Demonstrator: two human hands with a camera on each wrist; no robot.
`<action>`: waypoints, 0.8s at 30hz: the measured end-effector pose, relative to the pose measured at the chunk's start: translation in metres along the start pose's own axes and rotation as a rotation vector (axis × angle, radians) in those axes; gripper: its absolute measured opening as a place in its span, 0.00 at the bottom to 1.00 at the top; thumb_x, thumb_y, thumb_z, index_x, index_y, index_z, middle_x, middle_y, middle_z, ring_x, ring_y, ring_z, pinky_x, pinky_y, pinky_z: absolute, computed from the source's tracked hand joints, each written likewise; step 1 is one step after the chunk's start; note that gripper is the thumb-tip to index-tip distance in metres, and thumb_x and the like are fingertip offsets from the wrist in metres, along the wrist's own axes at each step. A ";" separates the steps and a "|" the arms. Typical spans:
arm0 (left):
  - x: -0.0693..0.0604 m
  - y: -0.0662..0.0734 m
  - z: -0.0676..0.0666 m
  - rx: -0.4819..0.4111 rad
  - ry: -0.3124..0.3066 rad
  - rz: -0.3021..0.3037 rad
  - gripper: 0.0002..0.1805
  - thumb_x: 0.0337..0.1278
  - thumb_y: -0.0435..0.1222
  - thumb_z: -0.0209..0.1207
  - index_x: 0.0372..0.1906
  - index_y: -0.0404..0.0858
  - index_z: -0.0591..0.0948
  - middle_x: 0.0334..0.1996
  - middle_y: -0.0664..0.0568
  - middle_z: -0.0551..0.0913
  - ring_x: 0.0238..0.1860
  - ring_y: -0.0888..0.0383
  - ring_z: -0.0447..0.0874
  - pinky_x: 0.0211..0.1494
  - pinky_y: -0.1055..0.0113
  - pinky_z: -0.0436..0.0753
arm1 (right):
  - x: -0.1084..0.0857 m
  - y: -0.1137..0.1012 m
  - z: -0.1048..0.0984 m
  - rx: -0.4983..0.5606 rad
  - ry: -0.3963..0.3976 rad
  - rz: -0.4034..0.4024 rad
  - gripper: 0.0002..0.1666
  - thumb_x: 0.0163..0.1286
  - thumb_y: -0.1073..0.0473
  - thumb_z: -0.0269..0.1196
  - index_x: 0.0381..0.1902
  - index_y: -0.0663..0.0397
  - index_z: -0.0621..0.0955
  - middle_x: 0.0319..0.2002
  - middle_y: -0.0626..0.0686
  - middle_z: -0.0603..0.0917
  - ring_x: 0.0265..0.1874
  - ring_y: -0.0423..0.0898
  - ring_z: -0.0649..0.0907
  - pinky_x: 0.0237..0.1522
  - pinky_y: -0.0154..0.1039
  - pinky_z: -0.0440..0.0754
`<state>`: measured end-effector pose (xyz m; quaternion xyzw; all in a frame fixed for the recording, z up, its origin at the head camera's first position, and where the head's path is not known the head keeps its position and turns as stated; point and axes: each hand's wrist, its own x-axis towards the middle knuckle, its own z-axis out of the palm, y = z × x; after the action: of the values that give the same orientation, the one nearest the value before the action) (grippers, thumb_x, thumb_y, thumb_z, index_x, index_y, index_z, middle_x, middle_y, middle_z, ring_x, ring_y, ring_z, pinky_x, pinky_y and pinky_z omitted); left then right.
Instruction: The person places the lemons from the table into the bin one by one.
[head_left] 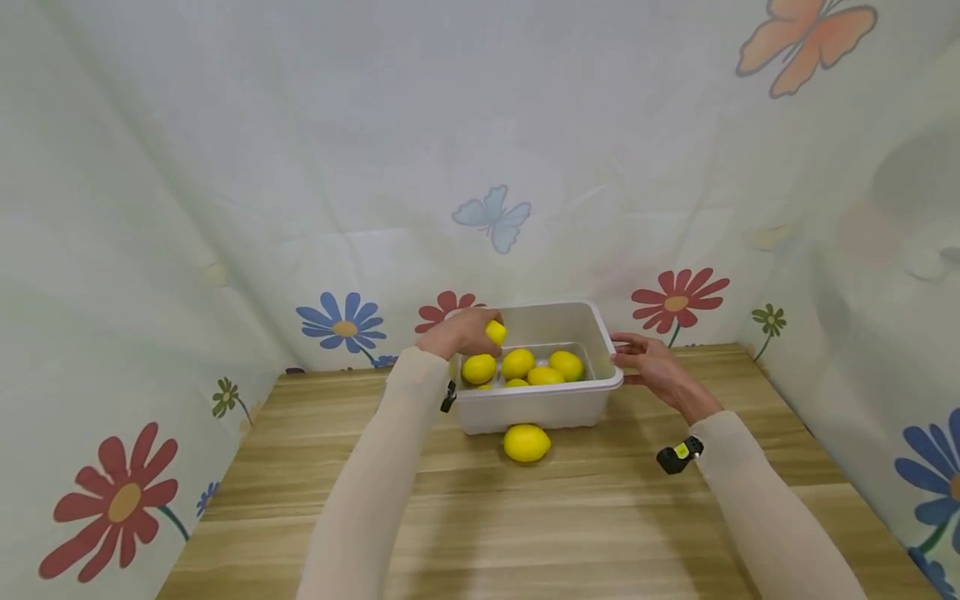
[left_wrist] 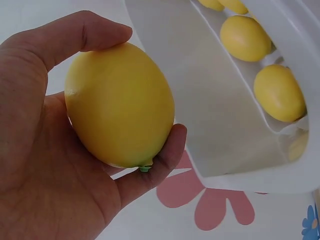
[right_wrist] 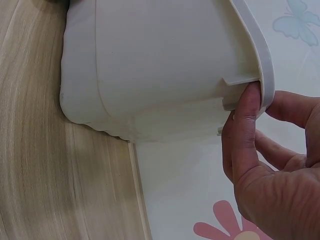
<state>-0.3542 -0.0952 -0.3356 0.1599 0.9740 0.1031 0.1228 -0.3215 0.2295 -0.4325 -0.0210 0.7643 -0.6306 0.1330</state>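
Note:
A yellow lemon (left_wrist: 120,107) with a small green stem tip sits in my left hand (left_wrist: 45,150), thumb and fingers curled round it. In the head view that left hand (head_left: 463,332) is over the left end of a white plastic bin (head_left: 534,408). Several more lemons (head_left: 546,376) lie on the bin's floor. My right hand (head_left: 654,367) is at the bin's right end; in the right wrist view its fingers (right_wrist: 245,130) pinch the rim (right_wrist: 267,75) from below and above. Another lemon (head_left: 527,443) rests on the table just in front of the bin.
The wood-grain table (head_left: 480,533) carries the bin near its back edge. Behind and at both sides hangs a pale sheet (head_left: 375,167) printed with flowers and butterflies. Each wrist bears a small black device, such as the camera (head_left: 675,455) on the right.

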 end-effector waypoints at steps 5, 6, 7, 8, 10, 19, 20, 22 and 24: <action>0.007 -0.006 0.001 -0.056 -0.050 -0.026 0.30 0.52 0.46 0.66 0.63 0.53 0.73 0.52 0.54 0.78 0.51 0.52 0.74 0.58 0.51 0.79 | 0.000 -0.002 0.000 0.004 0.003 0.012 0.35 0.74 0.62 0.54 0.76 0.52 0.58 0.70 0.66 0.65 0.66 0.66 0.70 0.59 0.49 0.81; 0.008 -0.007 0.002 -0.062 -0.058 -0.027 0.30 0.51 0.46 0.66 0.63 0.53 0.73 0.53 0.54 0.78 0.51 0.51 0.74 0.58 0.51 0.79 | 0.000 -0.002 0.000 0.006 0.002 0.013 0.35 0.74 0.62 0.54 0.76 0.52 0.58 0.70 0.66 0.65 0.66 0.66 0.69 0.60 0.50 0.80; 0.010 -0.008 0.002 -0.071 -0.067 -0.033 0.30 0.51 0.45 0.66 0.63 0.52 0.73 0.53 0.54 0.77 0.52 0.51 0.74 0.59 0.50 0.79 | -0.001 -0.002 0.000 0.005 0.001 0.014 0.36 0.74 0.62 0.54 0.76 0.52 0.58 0.71 0.66 0.64 0.66 0.66 0.69 0.61 0.51 0.79; 0.012 -0.009 0.003 -0.079 -0.076 -0.041 0.31 0.51 0.45 0.66 0.63 0.52 0.73 0.54 0.54 0.77 0.52 0.51 0.74 0.59 0.51 0.79 | -0.001 -0.002 0.001 0.008 -0.001 0.015 0.36 0.74 0.62 0.55 0.76 0.52 0.58 0.71 0.66 0.64 0.67 0.66 0.69 0.62 0.52 0.78; 0.015 -0.011 0.003 -0.093 -0.096 -0.060 0.31 0.51 0.44 0.67 0.63 0.52 0.73 0.56 0.53 0.76 0.53 0.50 0.73 0.59 0.51 0.79 | -0.002 -0.003 0.002 0.015 -0.002 0.017 0.36 0.74 0.61 0.55 0.76 0.52 0.59 0.71 0.65 0.64 0.67 0.66 0.69 0.63 0.54 0.76; 0.024 -0.015 0.005 -0.053 -0.149 -0.081 0.33 0.50 0.45 0.66 0.66 0.53 0.74 0.67 0.51 0.72 0.58 0.48 0.72 0.62 0.47 0.77 | -0.001 -0.002 0.002 0.007 -0.004 0.009 0.35 0.74 0.62 0.54 0.76 0.53 0.58 0.70 0.68 0.64 0.66 0.67 0.68 0.59 0.50 0.81; 0.024 -0.015 0.005 -0.042 -0.154 -0.076 0.33 0.50 0.45 0.66 0.66 0.53 0.74 0.67 0.51 0.72 0.58 0.48 0.72 0.63 0.46 0.77 | 0.000 -0.001 0.001 0.006 -0.003 0.009 0.35 0.74 0.62 0.55 0.76 0.53 0.59 0.70 0.68 0.64 0.66 0.67 0.68 0.59 0.50 0.81; 0.026 -0.015 0.005 -0.031 -0.171 -0.077 0.33 0.50 0.45 0.66 0.65 0.53 0.75 0.68 0.52 0.72 0.59 0.48 0.71 0.64 0.45 0.76 | 0.000 -0.001 0.001 0.004 -0.002 0.007 0.35 0.74 0.61 0.55 0.76 0.53 0.59 0.70 0.68 0.64 0.66 0.67 0.69 0.59 0.49 0.81; 0.028 -0.015 0.005 -0.019 -0.188 -0.079 0.33 0.50 0.45 0.66 0.65 0.54 0.75 0.68 0.52 0.72 0.59 0.48 0.71 0.64 0.45 0.75 | 0.001 0.000 0.000 0.004 0.001 0.008 0.35 0.74 0.61 0.55 0.76 0.52 0.59 0.70 0.68 0.65 0.66 0.67 0.69 0.58 0.49 0.81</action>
<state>-0.3830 -0.0986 -0.3498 0.1293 0.9627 0.0920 0.2191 -0.3225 0.2288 -0.4326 -0.0174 0.7632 -0.6317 0.1349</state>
